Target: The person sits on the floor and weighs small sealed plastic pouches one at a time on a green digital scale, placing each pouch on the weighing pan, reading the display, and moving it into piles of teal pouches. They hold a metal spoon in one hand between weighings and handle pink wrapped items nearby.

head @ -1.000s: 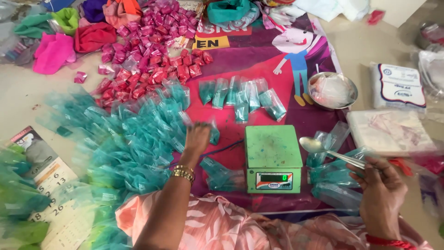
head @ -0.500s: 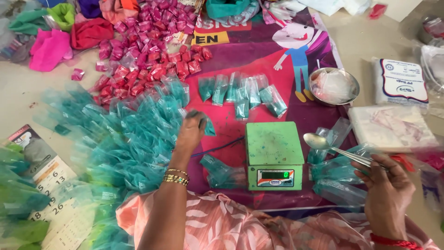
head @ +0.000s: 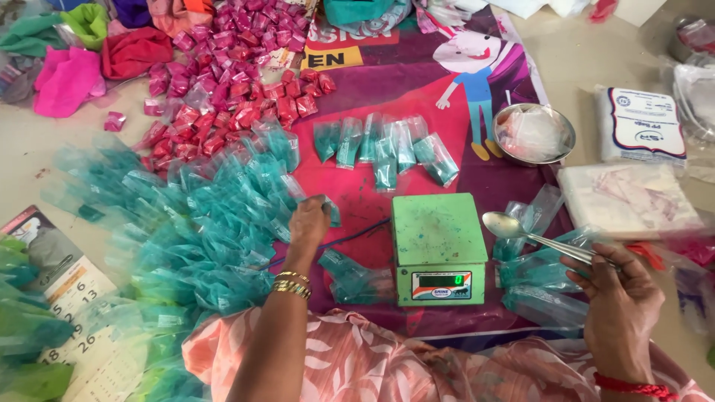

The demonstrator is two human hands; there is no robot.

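Note:
My left hand (head: 309, 222) is closed on a small teal packet (head: 331, 209) just left of a green weighing scale (head: 436, 246). It hovers at the edge of a big heap of teal plastic packets (head: 194, 223). My right hand (head: 618, 305) grips the handle of a metal spoon (head: 514, 227), whose bowl hangs to the right of the scale. A row of filled teal packets (head: 383, 145) lies behind the scale on the printed mat (head: 462, 52).
A steel bowl (head: 534, 134) with a plastic bag stands right of the row. Pink packets (head: 231, 82) are piled at the back left beside coloured cloths (head: 67, 78). Several empty clear pouches (head: 540, 275) lie right of the scale. A calendar page (head: 52, 275) lies at left.
My left hand has carried a teal packet away from the heap, toward the row behind the scale. The right hand has kept the spoon in nearly the same place.

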